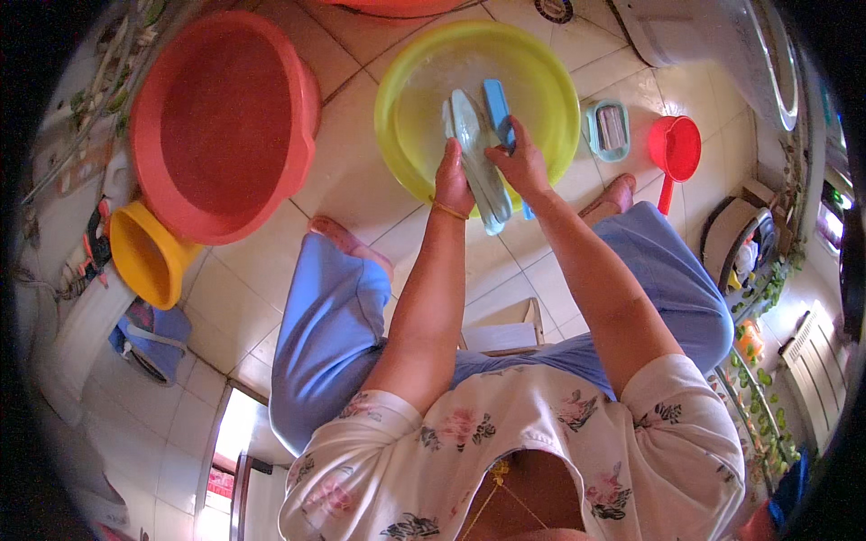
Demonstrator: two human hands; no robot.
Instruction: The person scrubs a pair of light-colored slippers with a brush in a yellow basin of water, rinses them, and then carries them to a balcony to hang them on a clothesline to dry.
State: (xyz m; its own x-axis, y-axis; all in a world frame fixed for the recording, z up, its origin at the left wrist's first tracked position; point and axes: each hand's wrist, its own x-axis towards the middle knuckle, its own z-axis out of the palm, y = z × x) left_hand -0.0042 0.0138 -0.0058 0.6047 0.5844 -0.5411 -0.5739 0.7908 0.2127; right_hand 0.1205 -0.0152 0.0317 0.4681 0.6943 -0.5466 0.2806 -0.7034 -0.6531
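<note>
Blue tool (495, 104) in right grip (523, 168), beside pale long piece (477, 153) in left grip (453, 183), over basin (566, 86).

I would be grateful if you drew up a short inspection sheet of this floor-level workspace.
Surface: pale tiled floor with visible joints.
Job's things: pale elongated item and blue brush-like tool, both over the yellow-green basin; exact kinds unclear.
Clutter: red basin and yellow tub at left; teal dish and red dipper at right.
Hands: left hand grips the pale item; right hand holds the blue tool.
Cables: nothing seen for certain; the left edge is blurred.
Surroundings: leafy garland and white slatted panel at right.
</note>
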